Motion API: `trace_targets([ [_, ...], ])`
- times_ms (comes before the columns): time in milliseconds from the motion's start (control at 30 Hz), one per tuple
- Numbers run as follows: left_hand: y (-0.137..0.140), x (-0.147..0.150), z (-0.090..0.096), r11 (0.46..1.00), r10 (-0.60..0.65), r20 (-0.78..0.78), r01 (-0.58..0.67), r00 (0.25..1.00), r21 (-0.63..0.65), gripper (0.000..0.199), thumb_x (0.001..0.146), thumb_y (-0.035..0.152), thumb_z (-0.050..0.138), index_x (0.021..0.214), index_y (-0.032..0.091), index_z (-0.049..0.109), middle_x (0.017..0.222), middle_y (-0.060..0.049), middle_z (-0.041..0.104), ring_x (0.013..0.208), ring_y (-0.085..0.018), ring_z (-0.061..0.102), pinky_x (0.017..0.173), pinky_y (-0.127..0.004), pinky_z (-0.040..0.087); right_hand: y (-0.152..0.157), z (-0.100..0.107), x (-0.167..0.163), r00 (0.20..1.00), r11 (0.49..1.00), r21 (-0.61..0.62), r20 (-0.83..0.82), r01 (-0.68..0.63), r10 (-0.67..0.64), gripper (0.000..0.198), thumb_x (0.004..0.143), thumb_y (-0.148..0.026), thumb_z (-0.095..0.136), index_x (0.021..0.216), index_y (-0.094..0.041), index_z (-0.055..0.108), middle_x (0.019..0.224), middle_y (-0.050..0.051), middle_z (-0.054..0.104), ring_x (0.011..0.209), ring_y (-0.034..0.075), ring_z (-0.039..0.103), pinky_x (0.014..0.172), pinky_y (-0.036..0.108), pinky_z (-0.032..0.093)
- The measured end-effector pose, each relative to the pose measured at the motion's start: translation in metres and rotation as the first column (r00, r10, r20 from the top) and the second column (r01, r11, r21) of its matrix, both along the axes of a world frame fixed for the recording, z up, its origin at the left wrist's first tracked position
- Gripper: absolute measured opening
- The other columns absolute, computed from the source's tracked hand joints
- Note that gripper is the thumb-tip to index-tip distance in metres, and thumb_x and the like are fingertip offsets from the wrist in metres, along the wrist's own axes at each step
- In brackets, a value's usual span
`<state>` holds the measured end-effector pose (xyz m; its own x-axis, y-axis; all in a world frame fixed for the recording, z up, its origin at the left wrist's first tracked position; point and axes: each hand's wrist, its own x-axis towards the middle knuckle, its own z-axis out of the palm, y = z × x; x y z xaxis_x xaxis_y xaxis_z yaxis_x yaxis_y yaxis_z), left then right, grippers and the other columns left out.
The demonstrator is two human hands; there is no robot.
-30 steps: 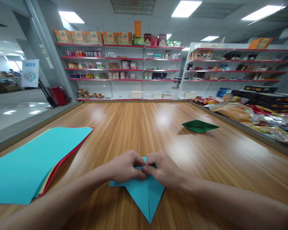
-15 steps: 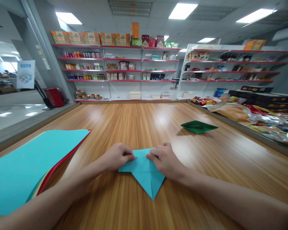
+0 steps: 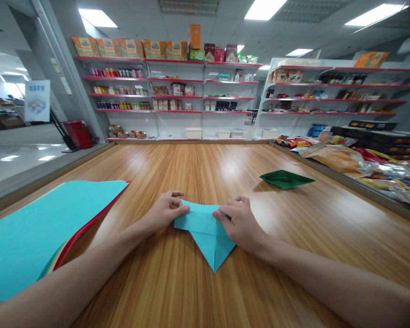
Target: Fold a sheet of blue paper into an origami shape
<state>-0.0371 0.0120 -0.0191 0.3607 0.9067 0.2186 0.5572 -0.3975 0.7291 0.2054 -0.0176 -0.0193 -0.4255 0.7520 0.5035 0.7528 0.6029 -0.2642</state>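
Observation:
A folded sheet of light blue paper point(image 3: 208, 232) is in front of me, its pointed end toward me and a crease running down to the tip. My left hand point(image 3: 166, 210) pinches its upper left corner between thumb and fingers. At the upper right, my right hand point(image 3: 241, 223) grips the paper, thumb on top and the other fingers curled; they hide that corner. Beyond my right hand, a folded green paper boat point(image 3: 287, 179) rests on the table.
The wood-grain table point(image 3: 150, 282) has a raised rim. On the left lies a stack of coloured paper point(image 3: 54, 228), blue on top with red and cream below. Packaged snacks point(image 3: 341, 159) and black boxes point(image 3: 369, 136) line the right side. Stocked shelves point(image 3: 177, 95) stand behind.
The blue paper's top edge has lifted and bows slightly between my hands. My left fingers have spread a little. The whole view has shifted slightly.

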Motion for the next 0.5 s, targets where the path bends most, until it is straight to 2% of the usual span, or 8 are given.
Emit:
trace_targets([
  [167, -0.0013, 0.0001, -0.0035, 0.998, 0.011, -0.007, -0.011, 1.0, 0.061, 0.039, 0.08, 0.043, 0.055, 0.053, 0.016, 0.056, 0.112, -0.014, 0.058, 0.112, -0.03, 0.051, 0.086, -0.039, 0.042, -0.0007, -0.0016, -0.0023, 1.0, 1.0, -0.011, -0.008, -0.003, 0.003, 0.037, 0.093, -0.031, 0.046, 0.061, -0.016, 0.056, 0.061, -0.001, 0.057, 0.062, 0.012, 0.051, 0.078, 0.033, 0.025],
  [267, -0.0007, -0.0011, -0.004, 0.999, 0.011, 0.068, -0.014, 0.998, 0.041, 0.041, 0.084, 0.044, 0.049, 0.055, 0.016, 0.057, 0.108, -0.014, 0.06, 0.11, -0.028, 0.053, 0.083, -0.037, 0.044, -0.0011, -0.0013, -0.0025, 1.0, 1.0, -0.006, 0.001, 0.004, -0.004, 0.038, 0.093, -0.031, 0.046, 0.059, -0.016, 0.055, 0.059, -0.001, 0.056, 0.06, 0.012, 0.049, 0.077, 0.033, 0.025],
  [367, -0.0006, -0.0029, -0.0029, 0.999, 0.037, 0.175, -0.039, 0.984, 0.007, 0.038, 0.086, 0.043, 0.046, 0.064, 0.016, 0.062, 0.107, -0.013, 0.061, 0.11, -0.026, 0.054, 0.087, -0.037, 0.042, -0.0017, -0.0008, -0.002, 1.0, 1.0, -0.002, 0.013, 0.016, -0.016, 0.04, 0.093, -0.031, 0.045, 0.057, -0.015, 0.053, 0.057, -0.001, 0.055, 0.058, 0.011, 0.047, 0.077, 0.033, 0.025],
  [500, -0.0022, -0.0027, -0.0032, 1.0, 0.002, 0.155, -0.003, 0.988, 0.012, 0.034, 0.083, 0.041, 0.051, 0.062, 0.016, 0.057, 0.105, -0.013, 0.061, 0.11, -0.027, 0.054, 0.086, -0.036, 0.042, -0.0025, -0.0009, -0.0018, 1.0, 1.0, 0.002, 0.011, 0.008, -0.008, 0.039, 0.093, -0.031, 0.046, 0.058, -0.016, 0.054, 0.059, -0.001, 0.056, 0.06, 0.012, 0.049, 0.077, 0.033, 0.025],
])
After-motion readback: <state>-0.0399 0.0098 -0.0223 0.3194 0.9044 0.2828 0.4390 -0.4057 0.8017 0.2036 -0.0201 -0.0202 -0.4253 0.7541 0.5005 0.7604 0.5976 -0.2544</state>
